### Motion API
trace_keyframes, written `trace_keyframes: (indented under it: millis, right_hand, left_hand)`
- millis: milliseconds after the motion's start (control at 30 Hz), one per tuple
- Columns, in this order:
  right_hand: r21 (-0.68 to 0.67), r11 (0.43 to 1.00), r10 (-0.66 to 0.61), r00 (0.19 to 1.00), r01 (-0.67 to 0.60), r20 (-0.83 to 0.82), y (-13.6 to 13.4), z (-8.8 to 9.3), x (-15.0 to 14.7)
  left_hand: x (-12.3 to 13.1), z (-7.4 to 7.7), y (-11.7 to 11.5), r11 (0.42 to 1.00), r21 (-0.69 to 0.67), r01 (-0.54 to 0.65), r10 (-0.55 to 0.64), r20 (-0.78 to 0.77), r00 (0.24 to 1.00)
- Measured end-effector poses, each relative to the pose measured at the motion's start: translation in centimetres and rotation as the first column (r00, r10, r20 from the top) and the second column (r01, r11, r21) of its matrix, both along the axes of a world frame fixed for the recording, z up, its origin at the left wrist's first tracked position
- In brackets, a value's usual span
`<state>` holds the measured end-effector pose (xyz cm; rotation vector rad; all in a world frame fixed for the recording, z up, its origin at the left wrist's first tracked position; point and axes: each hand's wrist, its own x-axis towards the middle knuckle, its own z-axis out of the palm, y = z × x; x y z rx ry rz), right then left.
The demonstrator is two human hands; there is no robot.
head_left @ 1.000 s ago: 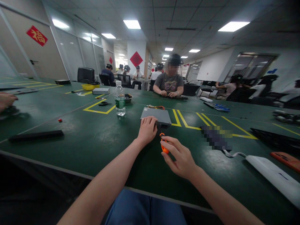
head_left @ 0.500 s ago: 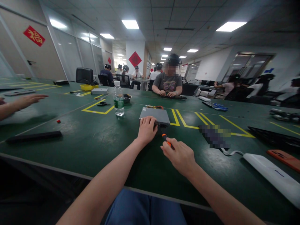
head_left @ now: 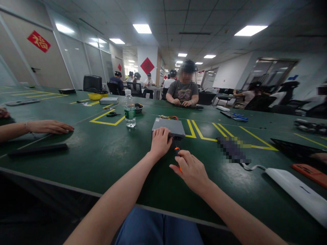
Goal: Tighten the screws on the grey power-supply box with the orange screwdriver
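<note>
A grey metal computer power supply (head_left: 171,126) lies on the green table in front of me, with coloured wires at its far side. My left hand (head_left: 160,140) is wrapped over its near left edge and grips it. In my right hand (head_left: 192,170) is a screwdriver (head_left: 177,150) with an orange and black handle. The fingers are curled round the handle, while the thumb sticks out to the left. The screwdriver points at the near face of the power supply, close to its socket; I cannot tell whether the tip touches.
A water bottle (head_left: 130,110) stands left of the power supply. A co-worker's hand (head_left: 52,126) rests on the table at left, behind a black bar (head_left: 38,149). To the right lie a blurred-out dark device (head_left: 233,149), a white power bank-like block (head_left: 297,192) and an orange phone (head_left: 310,173).
My right hand has shifted slightly left, its fingers changing place on the screwdriver. The co-worker's hand at left came down and rightward, over where a small red piece lay. My left hand stays put.
</note>
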<state>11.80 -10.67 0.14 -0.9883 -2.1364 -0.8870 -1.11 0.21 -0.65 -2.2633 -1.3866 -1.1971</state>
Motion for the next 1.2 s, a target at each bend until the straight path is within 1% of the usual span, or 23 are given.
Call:
trace_keyframes:
  millis: [67,133,267,367,433,533,600,667,733,800,867,967,1133,1200]
  right_hand:
    - [-0.086,0.996,0.012,1.000,-0.015,-0.027,-0.2,0.0,0.0]
    - [-0.129,0.991,0.014,0.999,-0.018,-0.031,-0.3,-0.1,0.0]
    - [-0.083,0.996,0.050,0.997,-0.044,0.063,-0.3,0.0,0.4]
    - [-0.085,0.994,0.074,0.996,-0.070,0.046,-0.2,0.3,0.7]
    - [-0.143,0.986,0.083,0.996,-0.084,-0.011,-0.4,0.6,0.6]
    - [-0.288,0.949,0.109,0.991,-0.127,-0.079,-0.9,0.8,0.3]
    - [-0.333,0.932,0.119,0.988,-0.145,-0.096,-1.1,0.8,0.2]
    - [-0.289,0.948,0.115,0.990,-0.135,-0.087,-1.0,0.7,0.4]
    - [-0.195,0.975,0.096,0.992,-0.110,-0.077,-0.7,0.5,0.7]
    - [-0.117,0.989,0.083,0.993,-0.092,-0.085,-0.3,0.5,1.2]
    - [-0.094,0.992,0.073,0.990,-0.085,-0.120,-0.1,0.5,1.5]
    - [-0.125,0.988,0.076,0.985,-0.096,-0.156,-0.3,0.7,1.6]
    - [-0.266,0.953,0.117,0.985,-0.147,-0.123,-1.1,1.0,1.0]
    - [-0.282,0.945,0.137,0.984,-0.164,-0.113,-1.1,1.0,0.9]
  left_hand:
    - [0.0,0.0,0.0,1.000,-0.003,-0.003,0.003,0.000,1.000]
    - [0.0,0.0,0.0,1.000,-0.004,-0.003,0.003,0.004,1.000]
    - [0.1,0.0,0.0,1.000,0.005,-0.001,0.001,0.015,1.000]
    - [0.0,0.1,0.0,1.000,0.001,0.006,-0.006,0.015,1.000]
    - [0.0,0.1,-0.1,1.000,-0.003,0.005,-0.005,0.014,1.000]
    - [0.0,0.1,-0.1,1.000,-0.002,-0.003,0.003,0.012,1.000]
    - [0.0,0.1,0.0,1.000,0.002,-0.006,0.006,0.008,1.000]
    - [0.0,0.1,0.0,1.000,0.005,-0.007,0.007,0.005,1.000]
    - [0.0,0.0,0.0,1.000,0.008,-0.005,0.005,0.004,1.000]
    - [0.0,0.0,0.0,1.000,0.008,-0.004,0.004,0.005,1.000]
    - [-0.1,0.0,0.0,1.000,0.005,-0.004,0.004,0.006,1.000]
    - [-0.1,0.1,0.0,1.000,0.000,0.002,-0.002,0.006,1.000]
    - [-0.1,0.1,0.0,1.000,0.003,0.007,-0.007,0.007,1.000]
    - [-0.1,0.1,0.0,1.000,0.001,0.006,-0.006,0.009,1.000]
